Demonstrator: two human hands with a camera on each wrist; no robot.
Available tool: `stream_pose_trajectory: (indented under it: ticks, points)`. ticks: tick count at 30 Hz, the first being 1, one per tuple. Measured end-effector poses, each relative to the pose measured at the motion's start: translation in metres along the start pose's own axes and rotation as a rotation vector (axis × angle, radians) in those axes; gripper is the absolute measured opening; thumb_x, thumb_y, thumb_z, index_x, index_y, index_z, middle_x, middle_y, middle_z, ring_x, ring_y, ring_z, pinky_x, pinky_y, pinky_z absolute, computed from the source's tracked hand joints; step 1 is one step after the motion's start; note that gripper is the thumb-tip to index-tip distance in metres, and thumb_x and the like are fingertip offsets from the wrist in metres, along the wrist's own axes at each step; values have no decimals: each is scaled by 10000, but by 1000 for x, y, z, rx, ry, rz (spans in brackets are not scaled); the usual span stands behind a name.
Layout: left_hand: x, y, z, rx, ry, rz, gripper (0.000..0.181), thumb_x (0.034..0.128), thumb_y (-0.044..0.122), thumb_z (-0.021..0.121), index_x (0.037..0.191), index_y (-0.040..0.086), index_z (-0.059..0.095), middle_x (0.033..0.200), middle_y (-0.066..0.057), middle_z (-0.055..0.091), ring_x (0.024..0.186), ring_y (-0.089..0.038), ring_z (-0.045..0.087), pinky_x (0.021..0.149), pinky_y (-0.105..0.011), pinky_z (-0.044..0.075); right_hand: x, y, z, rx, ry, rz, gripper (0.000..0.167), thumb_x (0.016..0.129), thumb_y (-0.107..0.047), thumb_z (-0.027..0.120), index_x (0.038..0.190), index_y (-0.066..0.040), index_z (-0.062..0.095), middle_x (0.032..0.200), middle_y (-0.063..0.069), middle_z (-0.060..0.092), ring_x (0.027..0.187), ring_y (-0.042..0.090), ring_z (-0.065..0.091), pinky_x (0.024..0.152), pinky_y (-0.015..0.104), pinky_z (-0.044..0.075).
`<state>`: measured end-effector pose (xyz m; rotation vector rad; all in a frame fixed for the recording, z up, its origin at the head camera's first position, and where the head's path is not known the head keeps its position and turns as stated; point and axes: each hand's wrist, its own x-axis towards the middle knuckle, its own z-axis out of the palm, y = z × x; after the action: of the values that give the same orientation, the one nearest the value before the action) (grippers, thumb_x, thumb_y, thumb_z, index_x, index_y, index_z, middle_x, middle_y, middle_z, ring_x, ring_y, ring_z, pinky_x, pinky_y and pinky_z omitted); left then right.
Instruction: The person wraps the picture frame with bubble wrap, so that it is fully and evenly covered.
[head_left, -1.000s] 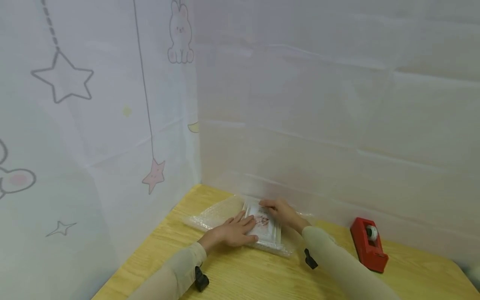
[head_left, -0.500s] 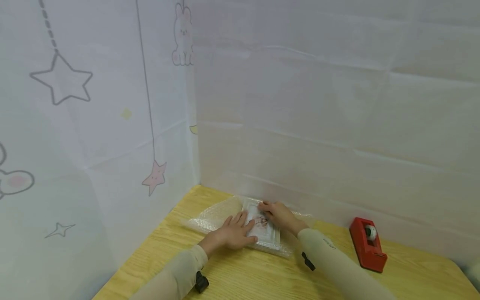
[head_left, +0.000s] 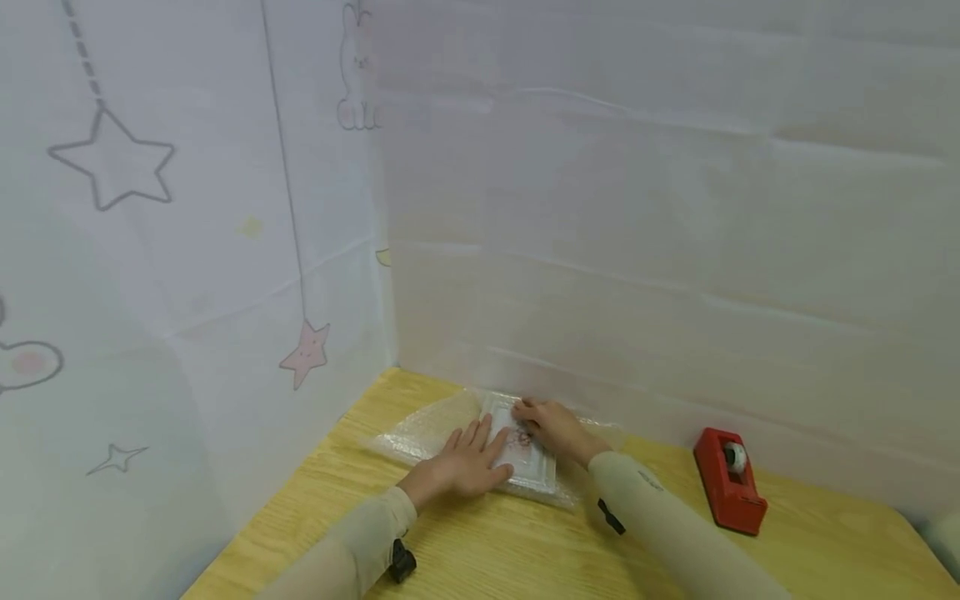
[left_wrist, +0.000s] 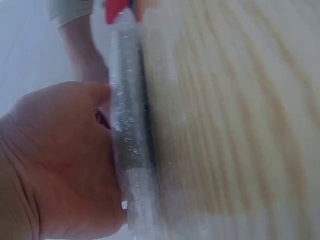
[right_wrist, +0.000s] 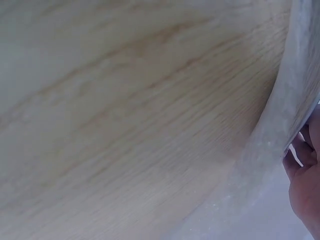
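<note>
A small white picture frame (head_left: 534, 471) with a pinkish floral print lies flat on a sheet of bubble wrap (head_left: 429, 427). My left hand (head_left: 467, 468) rests on the left side of the frame, fingers spread and straight. At the upper right, my right hand (head_left: 553, 427) touches the frame's face with bent fingers; whether they pinch a layer of wrap is hidden. The left wrist view shows the wrapped edge (left_wrist: 131, 120) side-on beside the left palm (left_wrist: 65, 160). In the right wrist view, the right hand (right_wrist: 306, 185) is at the image edge, near raised bubble wrap (right_wrist: 280, 120).
A red tape dispenser (head_left: 729, 487) with a roll of tape stands to the right on the wooden table (head_left: 487, 554). Pale wall sheets (head_left: 600, 208) enclose the table's back and left; the back one hangs close behind the bubble wrap.
My right hand has shifted slightly left over the frame, and its fingers are more bent. The left hand stays nearly in place. The head view has turned slightly.
</note>
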<state>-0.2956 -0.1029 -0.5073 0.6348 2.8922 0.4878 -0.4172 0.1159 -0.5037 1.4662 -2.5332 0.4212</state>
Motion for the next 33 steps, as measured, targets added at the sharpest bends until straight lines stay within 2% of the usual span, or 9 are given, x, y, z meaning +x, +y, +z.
stream_pose_trajectory:
  ticks: [3, 6, 12, 15, 20, 25, 28, 33]
  points:
    - [0, 4, -1, 24, 9, 5, 816, 1041, 666, 251, 1655, 147, 111, 1676, -212, -32, 1521, -407, -29, 1167, -619, 16, 0, -1, -1, -7, -11, 4, 321, 996, -43, 659, 1315, -10, 678, 1349, 281, 584, 1189, 455, 595, 959, 526, 499]
    - [-3, 9, -11, 86, 11, 10, 852, 1035, 674, 282, 1649, 106, 118, 1681, -191, -10, 1527, -379, -19, 1181, -586, 18, 2, -2, 1, -7, -12, 24, 297, 992, -40, 662, 1286, -11, 696, 1336, 279, 593, 1177, 461, 601, 957, 536, 497]
    - [-1, -3, -9, 196, 66, -3, 984, 977, 762, 307, 1638, 59, 112, 1683, -125, -9, 1528, -330, -24, 1193, -548, 52, 7, -7, 5, 3, -36, 31, 293, 994, -38, 656, 1283, -18, 702, 1357, 293, 574, 1194, 469, 589, 977, 544, 481]
    - [3, -10, -7, 205, 76, 0, 1027, 955, 792, 310, 1634, 44, 124, 1686, -116, 0, 1530, -317, -32, 1196, -539, 52, 10, -10, 6, -13, -47, 39, 306, 996, -43, 654, 1299, -19, 694, 1370, 284, 568, 1201, 454, 589, 981, 533, 481]
    - [12, -15, -9, 180, 58, 19, 1069, 933, 815, 333, 1631, 31, 129, 1689, -129, 15, 1531, -317, -49, 1193, -550, 39, 10, -11, 5, -11, -45, 52, 301, 994, -38, 655, 1290, -7, 695, 1364, 292, 570, 1198, 460, 588, 979, 549, 477]
    - [20, -20, -14, 169, 54, 44, 1107, 910, 832, 360, 1630, 27, 117, 1690, -139, 18, 1530, -309, -69, 1189, -561, 16, 14, -12, 3, 0, -22, 59, 288, 992, -41, 659, 1275, -3, 702, 1336, 273, 598, 1175, 448, 605, 979, 559, 473]
    - [22, -26, -16, 189, 42, 27, 1121, 905, 836, 363, 1626, 13, 118, 1689, -143, 15, 1531, -312, -56, 1189, -561, 26, 19, -12, 6, 5, -16, 46, 304, 994, -46, 658, 1290, 12, 688, 1332, 284, 596, 1174, 453, 604, 980, 561, 471]
    - [23, -35, -16, 213, 19, 4, 1140, 894, 851, 353, 1618, -4, 148, 1682, -164, 75, 1534, -336, 13, 1190, -557, 73, 27, -15, 15, 12, -61, 41, 329, 1010, -61, 639, 1330, 12, 659, 1372, 306, 557, 1212, 481, 569, 1004, 574, 447]
